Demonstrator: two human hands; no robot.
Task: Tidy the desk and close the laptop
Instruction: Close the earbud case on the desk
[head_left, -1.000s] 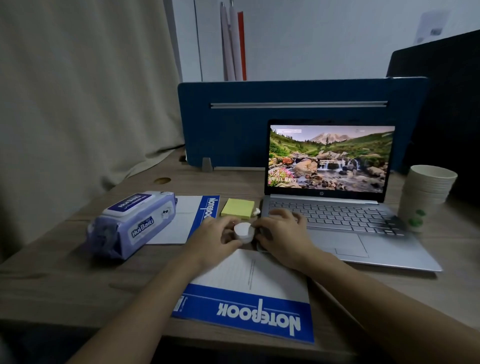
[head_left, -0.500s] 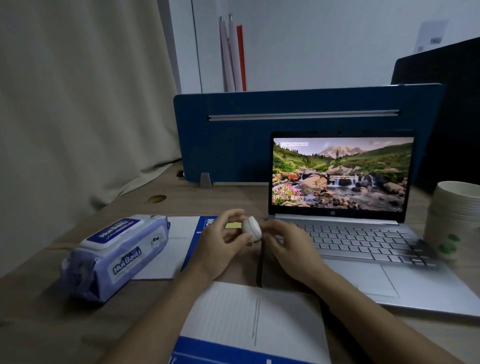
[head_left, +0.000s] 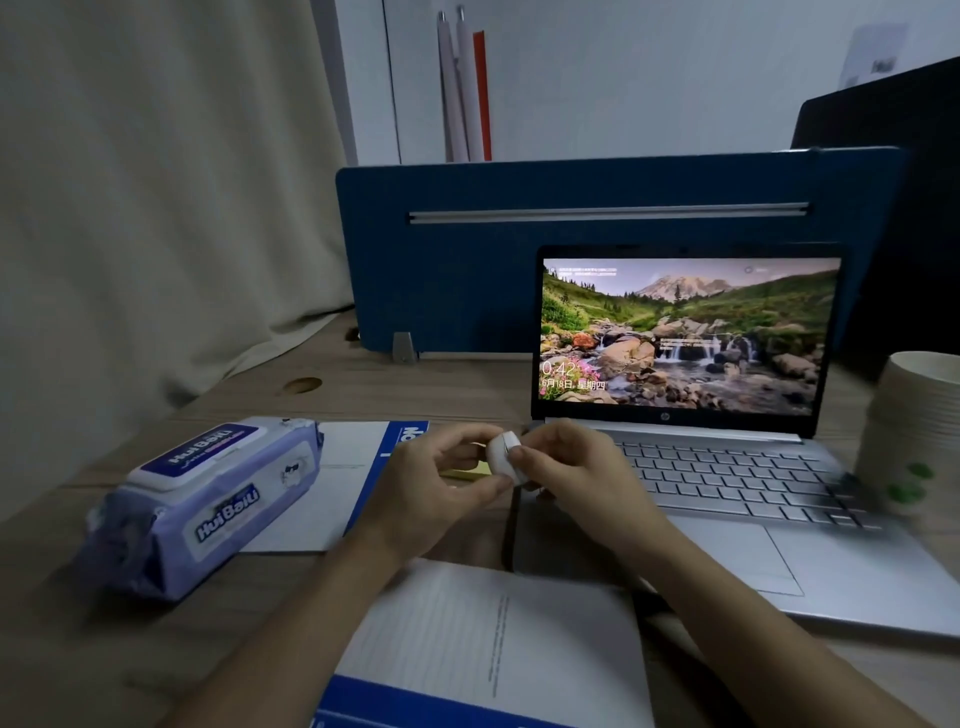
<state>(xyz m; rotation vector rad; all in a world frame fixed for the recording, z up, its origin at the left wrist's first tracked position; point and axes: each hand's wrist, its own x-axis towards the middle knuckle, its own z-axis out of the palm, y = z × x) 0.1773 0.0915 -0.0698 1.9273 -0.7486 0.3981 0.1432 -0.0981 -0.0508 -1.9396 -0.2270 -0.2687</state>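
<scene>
Pinching a small white case (head_left: 503, 457) between left hand (head_left: 436, 488) and right hand (head_left: 566, 480) just above the desk (head_left: 363, 387), the person seems mid-tidy, with stowing it and shutting the open laptop (head_left: 727, 467) probably next.

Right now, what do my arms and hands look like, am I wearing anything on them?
Both forearms are bare as far as the picture shows: no sleeves, gloves or watch in view. The left hand and right hand show no rings or markings that I can make out. The light is dim, so small details could be missed.
</scene>
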